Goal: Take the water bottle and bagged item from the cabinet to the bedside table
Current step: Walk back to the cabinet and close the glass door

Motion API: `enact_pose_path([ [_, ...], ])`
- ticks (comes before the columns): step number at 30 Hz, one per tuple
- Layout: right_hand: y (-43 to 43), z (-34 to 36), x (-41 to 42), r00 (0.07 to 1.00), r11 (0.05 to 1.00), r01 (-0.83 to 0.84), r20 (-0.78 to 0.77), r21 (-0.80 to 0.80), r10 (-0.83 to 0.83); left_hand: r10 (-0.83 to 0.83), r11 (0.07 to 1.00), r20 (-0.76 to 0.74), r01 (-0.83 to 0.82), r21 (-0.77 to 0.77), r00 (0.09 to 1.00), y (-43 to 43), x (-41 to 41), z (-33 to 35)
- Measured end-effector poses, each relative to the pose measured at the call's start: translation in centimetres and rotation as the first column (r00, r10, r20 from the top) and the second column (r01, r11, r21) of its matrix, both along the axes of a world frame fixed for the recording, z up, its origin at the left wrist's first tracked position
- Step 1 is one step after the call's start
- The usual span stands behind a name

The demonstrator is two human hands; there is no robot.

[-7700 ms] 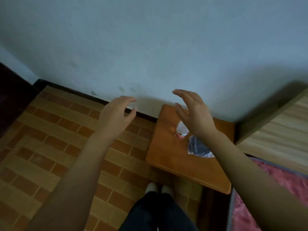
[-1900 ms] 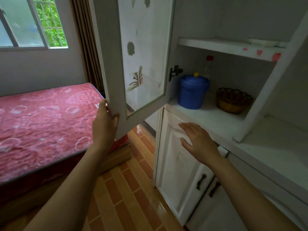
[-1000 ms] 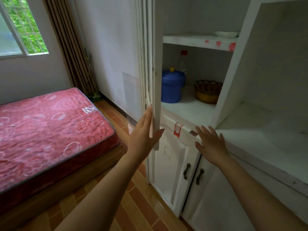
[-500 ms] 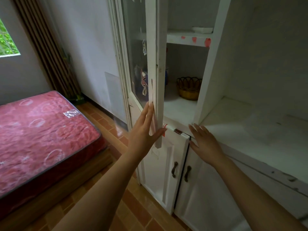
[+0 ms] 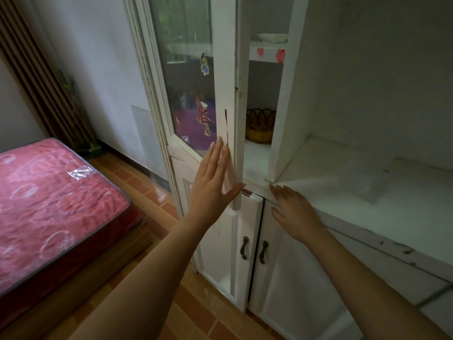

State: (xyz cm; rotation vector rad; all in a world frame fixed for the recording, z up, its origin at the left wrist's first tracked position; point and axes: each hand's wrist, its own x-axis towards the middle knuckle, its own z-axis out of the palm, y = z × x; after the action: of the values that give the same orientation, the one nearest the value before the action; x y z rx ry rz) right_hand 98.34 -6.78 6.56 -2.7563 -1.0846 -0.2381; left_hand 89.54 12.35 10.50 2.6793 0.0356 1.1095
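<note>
I face a white cabinet (image 5: 289,114) whose glass door (image 5: 224,77) stands nearly closed, a narrow gap left at its right edge. My left hand (image 5: 212,179) lies flat and open against the door's lower frame. My right hand (image 5: 293,208) is open too, fingers spread, touching the front edge of the white counter ledge (image 5: 367,192). Neither the water bottle nor the bagged item nor the bedside table is in view.
A woven basket (image 5: 261,126) shows through the gap on the cabinet shelf. Two lower doors with dark handles (image 5: 253,249) sit below. A bed with a red mattress (image 5: 49,207) fills the left, brick-pattern floor (image 5: 196,310) between. A curtain (image 5: 46,77) hangs at back left.
My left hand has pushed the glass door further toward shut, hiding the blue container behind it. My view has shifted right and closer. The right hand stays on the ledge.
</note>
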Motion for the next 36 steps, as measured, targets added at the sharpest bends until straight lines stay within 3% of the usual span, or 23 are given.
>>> enact_pose_path([
  [13, -0.2, -1.0, 0.5, 1.0, 1.0, -0.003, 0.022, -0.013, 0.003, -0.086, 0.99, 0.069, 0.093, -0.103, 0.994, -1.9, 4.5, -0.4],
  [22, -0.1, -0.7, 0.3, 1.0, 0.999, 0.019, 0.004, -0.031, -0.019, -0.084, 0.994, 0.036, 0.086, -0.072, 0.996, -2.4, 7.3, -0.6],
  [26, 0.0, -0.1, 0.2, 0.998, 0.999, 0.035, -0.046, 0.037, -0.033, -0.055, 0.998, 0.005, 0.055, -0.014, 0.998, -2.5, 8.5, -0.6],
  [31, 0.0, 1.1, 0.9, 0.999, 0.999, 0.023, 0.023, 0.043, -0.024, -0.012, 0.992, 0.017, 0.009, 0.127, 1.0, -1.8, 9.5, -0.3],
  [36, 0.1, 0.5, 1.1, 0.996, 0.989, 0.006, 0.084, 0.147, -0.018, -0.115, 0.965, 0.109, 0.084, 0.25, 0.987, 0.6, 9.9, 2.0],
])
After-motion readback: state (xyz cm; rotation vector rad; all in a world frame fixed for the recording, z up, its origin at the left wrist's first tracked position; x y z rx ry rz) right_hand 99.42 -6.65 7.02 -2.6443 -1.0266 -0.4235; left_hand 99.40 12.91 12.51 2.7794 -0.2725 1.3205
